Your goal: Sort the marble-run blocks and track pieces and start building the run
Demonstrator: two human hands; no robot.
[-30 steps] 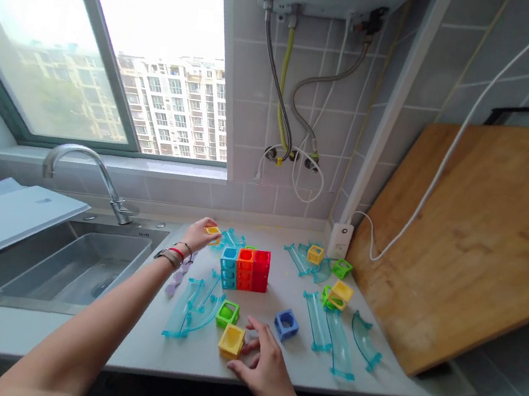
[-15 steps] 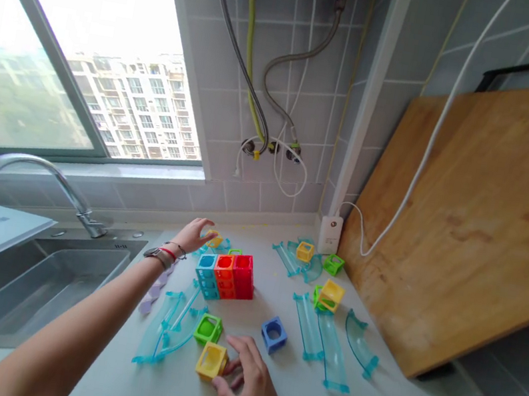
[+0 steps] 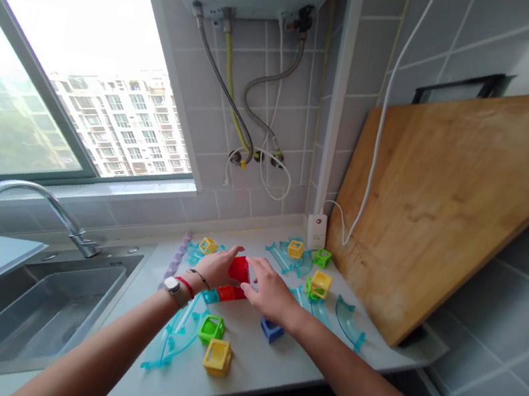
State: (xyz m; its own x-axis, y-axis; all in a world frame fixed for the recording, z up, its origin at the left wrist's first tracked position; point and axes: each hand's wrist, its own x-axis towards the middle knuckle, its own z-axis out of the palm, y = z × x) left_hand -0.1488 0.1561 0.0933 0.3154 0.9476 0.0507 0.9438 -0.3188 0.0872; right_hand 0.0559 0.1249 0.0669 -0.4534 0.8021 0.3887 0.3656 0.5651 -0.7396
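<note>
A small stack of coloured cube blocks [image 3: 236,280], red and blue parts showing, stands on the white counter [image 3: 266,367]. My left hand [image 3: 218,267] clasps the stack from the left, fingers curled over its top. My right hand [image 3: 272,292] presses against its right side, fingers bent onto the red blocks. Near the front edge lie a yellow cube [image 3: 217,356] and a green cube [image 3: 211,328]. A blue cube [image 3: 271,329] sits just below my right wrist.
Clear teal track pieces [image 3: 169,341] lie left and right of the stack. More yellow and green cubes [image 3: 318,285] sit at the back right, one yellow cube [image 3: 208,245] at the back left. A wooden board [image 3: 446,201] leans on the right wall. The sink [image 3: 23,306] is at the left.
My left hand let go of the yellow cube at the back and came to the stack. My right hand left the front yellow cube and moved up to the stack's right side.
</note>
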